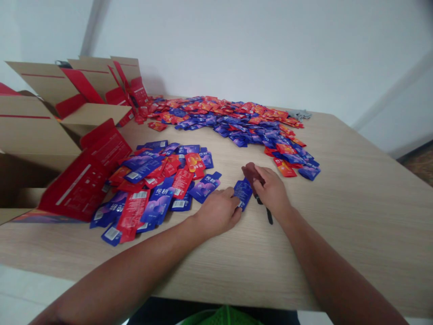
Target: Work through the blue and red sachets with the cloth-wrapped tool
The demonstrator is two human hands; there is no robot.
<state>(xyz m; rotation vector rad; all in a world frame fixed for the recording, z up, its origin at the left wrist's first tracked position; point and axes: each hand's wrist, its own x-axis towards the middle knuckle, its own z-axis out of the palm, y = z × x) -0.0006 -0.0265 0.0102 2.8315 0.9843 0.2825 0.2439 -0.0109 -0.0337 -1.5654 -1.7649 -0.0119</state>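
Low over the table, my left hand (219,210) has its fingers curled at the left edge of a blue sachet (243,194) that lies flat with its printed back up. My right hand (272,187) is closed on a dark reddish-brown, soft-looking piece (250,174); its exact kind is unclear. A thin black strip (269,215) sticks out below that hand, partly hidden by it. Left of my left hand, a blue sachet with a purple picture (205,186) lies at the edge of a loose heap of red and blue sachets (157,198).
Open cardboard boxes with red flaps (84,180) stand along the left side. A long curved pile of red and blue sachets (219,110) runs along the back and bends down at the right. Something grey and crumpled (299,114) lies at its far right end, near the wall.
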